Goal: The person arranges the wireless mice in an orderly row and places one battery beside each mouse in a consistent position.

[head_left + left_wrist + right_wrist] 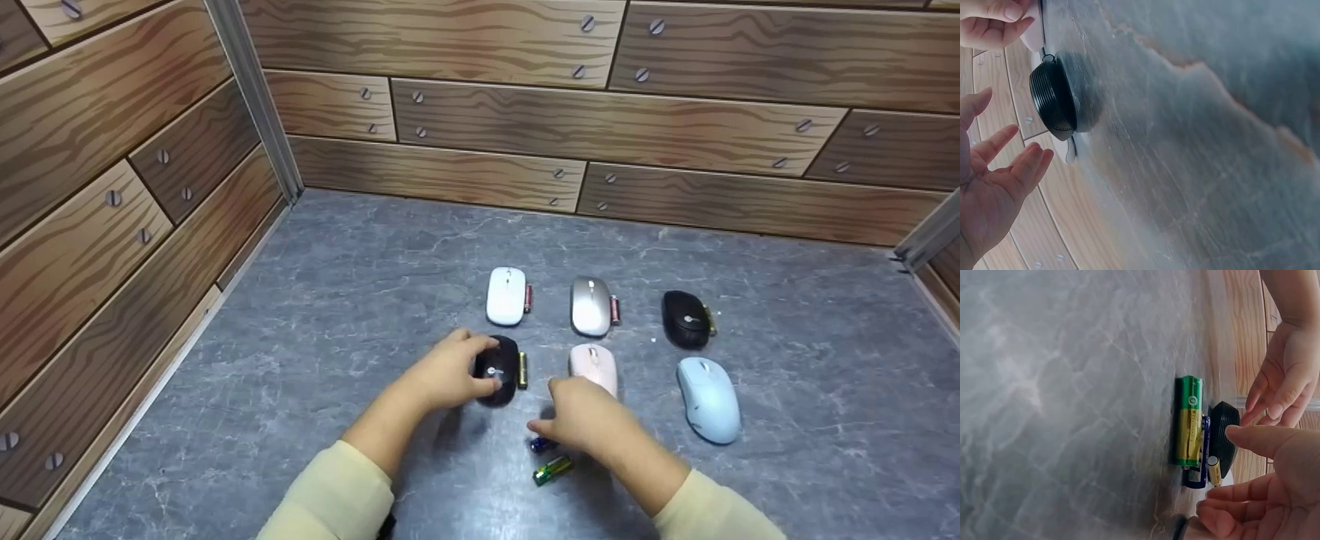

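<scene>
My left hand (pixel 450 373) hovers at the left side of a black mouse (pixel 507 360), fingers and thumb spread around it. In the left wrist view a gap shows between those fingers and the mouse. Right of this mouse lies a slim yellow-and-black battery (pixel 523 370). My right hand (pixel 592 420) is above a blue battery (pixel 541 445), its thumb and loosely bent fingers apart with nothing held. It partly covers that battery and the near end of a pink mouse (pixel 596 363). A thicker green-and-gold battery (pixel 553 471) lies just nearer.
Behind stand a white mouse (pixel 506 296) and a silver mouse (pixel 591 306), each with a red battery at its right. To the right are another black mouse (pixel 685 320) with a yellowish battery and a light blue mouse (pixel 709 400). Wood-patterned walls (pixel 450 112) border the grey marbled surface.
</scene>
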Tool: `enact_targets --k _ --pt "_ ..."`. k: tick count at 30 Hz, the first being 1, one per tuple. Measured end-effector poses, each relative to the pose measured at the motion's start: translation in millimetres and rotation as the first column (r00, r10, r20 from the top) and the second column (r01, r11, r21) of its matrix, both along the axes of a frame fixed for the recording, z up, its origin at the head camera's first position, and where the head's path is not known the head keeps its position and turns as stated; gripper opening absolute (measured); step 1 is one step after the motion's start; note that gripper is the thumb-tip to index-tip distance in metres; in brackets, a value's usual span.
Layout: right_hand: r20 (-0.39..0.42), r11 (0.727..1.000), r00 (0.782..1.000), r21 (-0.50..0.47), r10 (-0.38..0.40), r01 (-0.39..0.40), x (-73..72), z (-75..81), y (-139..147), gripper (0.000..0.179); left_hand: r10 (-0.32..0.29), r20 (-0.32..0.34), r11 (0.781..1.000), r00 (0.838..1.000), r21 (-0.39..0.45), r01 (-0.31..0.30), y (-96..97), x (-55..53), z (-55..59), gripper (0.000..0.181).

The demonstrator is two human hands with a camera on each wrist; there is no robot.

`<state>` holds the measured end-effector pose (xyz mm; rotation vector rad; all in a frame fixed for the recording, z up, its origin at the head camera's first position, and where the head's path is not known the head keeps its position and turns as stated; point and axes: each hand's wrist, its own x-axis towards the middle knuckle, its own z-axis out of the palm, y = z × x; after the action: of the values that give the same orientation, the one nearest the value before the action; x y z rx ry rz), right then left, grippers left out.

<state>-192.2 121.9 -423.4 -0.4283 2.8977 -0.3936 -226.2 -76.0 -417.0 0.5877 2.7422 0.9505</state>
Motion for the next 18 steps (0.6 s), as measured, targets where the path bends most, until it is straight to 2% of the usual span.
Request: enact_targets --k 6,13,18 --pt "0.0 1.0 1.0 0.018 0.008 -0.008 7.3 -4.3 -3.0 0.051 -0.006 -0.003 1.0 1.0 -0.003 0.006 0.7 0.7 0.5 0.054" --pt "-0.014 1.0 1.0 0.007 0.025 -0.025 10.0 -10.1 -5.1 0.045 -0.009 0.002 1.0 1.0 -0.011 0.009 1.6 1.1 0.4 0.055" --pt "-0.058 0.997 0.995 -0.021 0.077 -0.078 8.6 -11.1 -4.3 0.044 -0.016 -0.007 1.0 1.0 -0.02 0.016 1.8 0.4 -0.1 0.055"
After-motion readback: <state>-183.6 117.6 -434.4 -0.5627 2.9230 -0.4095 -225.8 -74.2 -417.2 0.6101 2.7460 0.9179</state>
